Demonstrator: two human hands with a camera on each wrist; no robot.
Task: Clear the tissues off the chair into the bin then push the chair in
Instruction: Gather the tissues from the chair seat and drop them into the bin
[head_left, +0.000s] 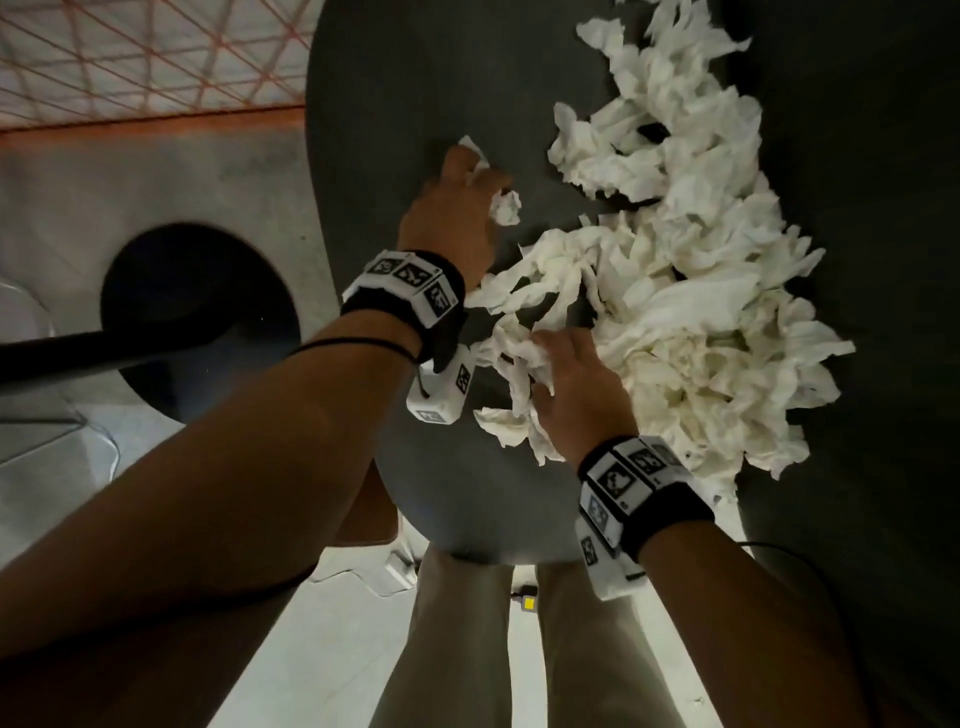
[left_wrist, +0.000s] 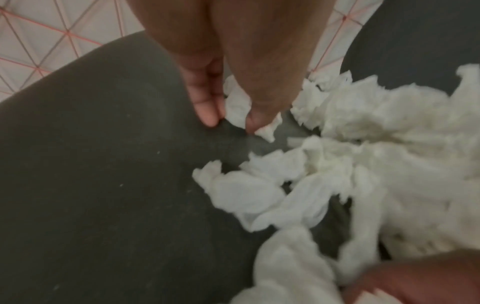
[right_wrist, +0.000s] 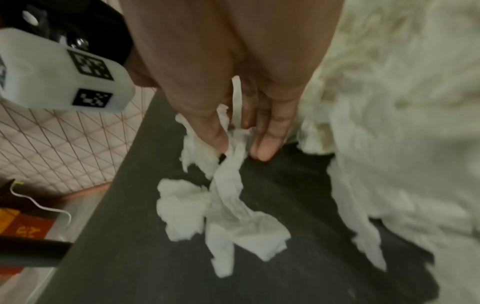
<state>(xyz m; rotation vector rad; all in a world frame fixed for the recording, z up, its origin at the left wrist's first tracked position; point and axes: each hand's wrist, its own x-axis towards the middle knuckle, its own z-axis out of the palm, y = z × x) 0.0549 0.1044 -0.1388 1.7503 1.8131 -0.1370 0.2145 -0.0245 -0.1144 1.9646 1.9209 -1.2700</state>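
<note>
Your left hand (head_left: 457, 208) pinches a small tissue (head_left: 505, 207) and your right hand (head_left: 576, 384) pinches a strip (right_wrist: 228, 185) beside the tissues (head_left: 691, 312) heaped on the chair (head_left: 395, 104).

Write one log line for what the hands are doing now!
left hand: pinches tissue | right hand: grips tissue | tissues: on chair
</note>
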